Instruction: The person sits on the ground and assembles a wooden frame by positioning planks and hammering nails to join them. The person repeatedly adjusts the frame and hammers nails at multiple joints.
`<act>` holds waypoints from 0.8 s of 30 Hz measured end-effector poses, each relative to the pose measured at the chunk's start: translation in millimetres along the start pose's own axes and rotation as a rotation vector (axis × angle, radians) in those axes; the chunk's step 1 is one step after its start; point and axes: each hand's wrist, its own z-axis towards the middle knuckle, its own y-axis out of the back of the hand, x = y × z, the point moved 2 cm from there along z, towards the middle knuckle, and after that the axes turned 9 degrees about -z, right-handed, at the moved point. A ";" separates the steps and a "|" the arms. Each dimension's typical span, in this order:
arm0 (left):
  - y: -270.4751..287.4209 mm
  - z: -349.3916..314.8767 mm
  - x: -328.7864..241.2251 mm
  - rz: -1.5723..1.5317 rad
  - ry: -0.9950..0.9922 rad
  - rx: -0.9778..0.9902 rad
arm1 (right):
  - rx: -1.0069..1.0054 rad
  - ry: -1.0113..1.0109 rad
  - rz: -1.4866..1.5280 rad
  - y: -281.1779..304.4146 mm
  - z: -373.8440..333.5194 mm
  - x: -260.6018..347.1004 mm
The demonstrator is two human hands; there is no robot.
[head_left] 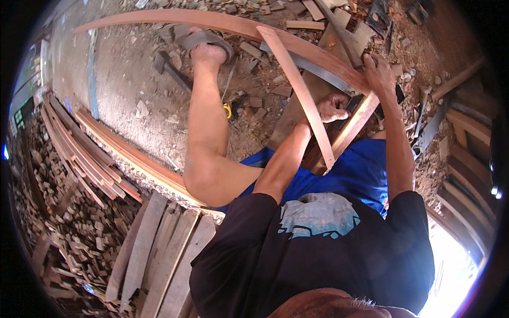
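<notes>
1. Heaped at far left: small wood blocks point(95, 212), too many to count.
2. Stacked above them: several thin wood strips point(82, 151), overlapping, hard to count exactly.
3. Laid along the floor point(154, 100): a long reddish timber point(132, 155). Ranged below it: wide planks point(144, 244), at least four.
4. Left lying near the bent leg: one hammer-like tool point(177, 79) on its left, one yellow tape measure point(227, 110) on its right.
5. Set over the floor in front of the lap: one angular wooden frame, made up of three visible members: one long curved wooden piece point(233, 24) sweeping out to the upper left, one slanted strip point(296, 90), one short piece point(356, 123).
6. Of the two hands, reaches with the left hand point(333, 108) up from a bent elbow, passing the wrist beneath the slanted strip and into the frame. Curls the fingers in and points the thumb right, beside a dark object point(351, 103); cannot tell whether pinching it.
7. Extends the right hand point(379, 77) nearly straight forward, bending it over the frame's outer corner, with fingers loosely curved at the curved wooden piece's end; cannot tell how firmly pressed.
8. Stacked at far right: several more curved timbers point(470, 123), partly in shadow.
</notes>
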 end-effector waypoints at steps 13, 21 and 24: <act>4.3 4.4 20.9 0.031 -0.042 0.051 | -0.015 0.047 0.033 -0.9 0.2 -8.5; 1.6 2.2 -10.1 0.172 -0.075 0.096 | -0.031 0.044 0.035 -4.3 4.3 -17.1; 1.2 1.6 -11.4 0.146 -0.060 0.101 | -0.022 0.043 0.027 -1.9 2.1 -12.6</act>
